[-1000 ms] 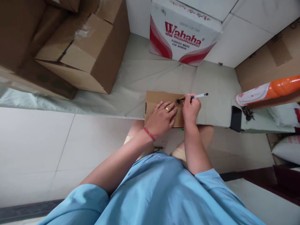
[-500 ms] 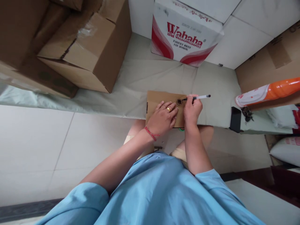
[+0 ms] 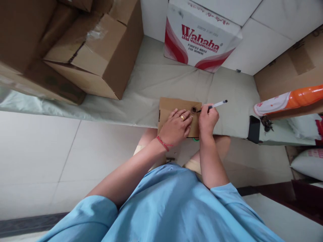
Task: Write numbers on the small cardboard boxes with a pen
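A small brown cardboard box (image 3: 168, 105) lies at the front edge of the cloth-covered bench. Near its upper right is a small dark hole (image 3: 194, 110) with a dark outline around it. My left hand (image 3: 176, 126) rests flat on the cardboard, fingers stretched out, left of the hole. In my right hand (image 3: 208, 121), closed at the right edge of the cardboard, is a pen (image 3: 218, 104) with a clear barrel and dark end. Its tip touches or nearly touches the cardboard just right of the hole. A bit of something green (image 3: 195, 139) shows under the near edge.
Large cardboard boxes (image 3: 101, 50) stand at the left, and a white and red water carton (image 3: 202, 40) against the wall. At the right are a black phone (image 3: 253, 129), keys (image 3: 266, 123) and an orange and white package (image 3: 290, 99). The bench cloth (image 3: 143, 74) runs underneath.
The pen tip has shifted slightly down along the right side of the hole, and the pen slants a little more. My left hand stays on the cardboard. The whole view has moved slightly.
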